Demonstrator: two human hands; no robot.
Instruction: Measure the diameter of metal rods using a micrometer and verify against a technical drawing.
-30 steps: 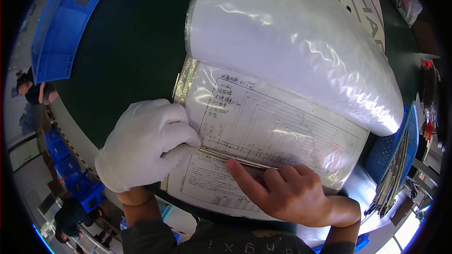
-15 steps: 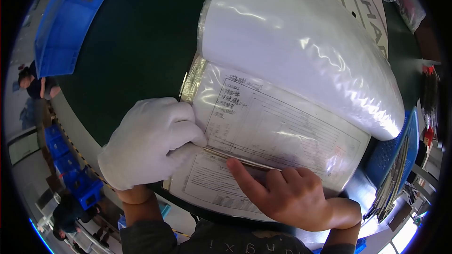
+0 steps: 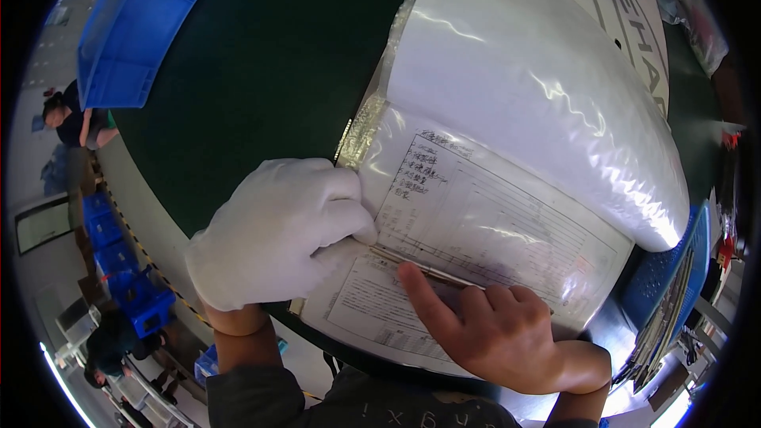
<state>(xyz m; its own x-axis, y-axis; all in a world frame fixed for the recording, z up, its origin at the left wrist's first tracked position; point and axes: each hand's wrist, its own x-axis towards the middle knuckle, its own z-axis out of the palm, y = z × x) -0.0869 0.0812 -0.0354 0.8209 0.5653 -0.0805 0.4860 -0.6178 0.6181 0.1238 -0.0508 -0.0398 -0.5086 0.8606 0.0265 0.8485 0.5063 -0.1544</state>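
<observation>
A binder of clear plastic sleeves lies spread before me, with a printed and handwritten form (image 3: pixel 491 222) in its upper sleeve and a second printed sheet (image 3: pixel 388 309) below. A thin metallic strip (image 3: pixel 428 271) runs along the fold between them. My left hand (image 3: pixel 281 230), in a white glove, is closed at the left end of this fold; its fingertips hide whatever they grip. Bare, my right hand (image 3: pixel 495 333) rests over the lower sheet. Its index finger stretches toward the strip, and the other fingers curl under, their tips hidden. A large glossy sleeve (image 3: pixel 507 55) bulges up beyond the form.
On the dark green table (image 3: pixel 261 55), a blue bin (image 3: pixel 131 40) stands at the far left. A blue basket (image 3: pixel 674 277) with papers is at the right. A white board (image 3: pixel 634 24) lies at the back right. Other people (image 3: pixel 75 115) are off to the left.
The whole view has shifted, so binder, hands and bin all appear farther right. Both hands keep nearly the same pose on the binder.
</observation>
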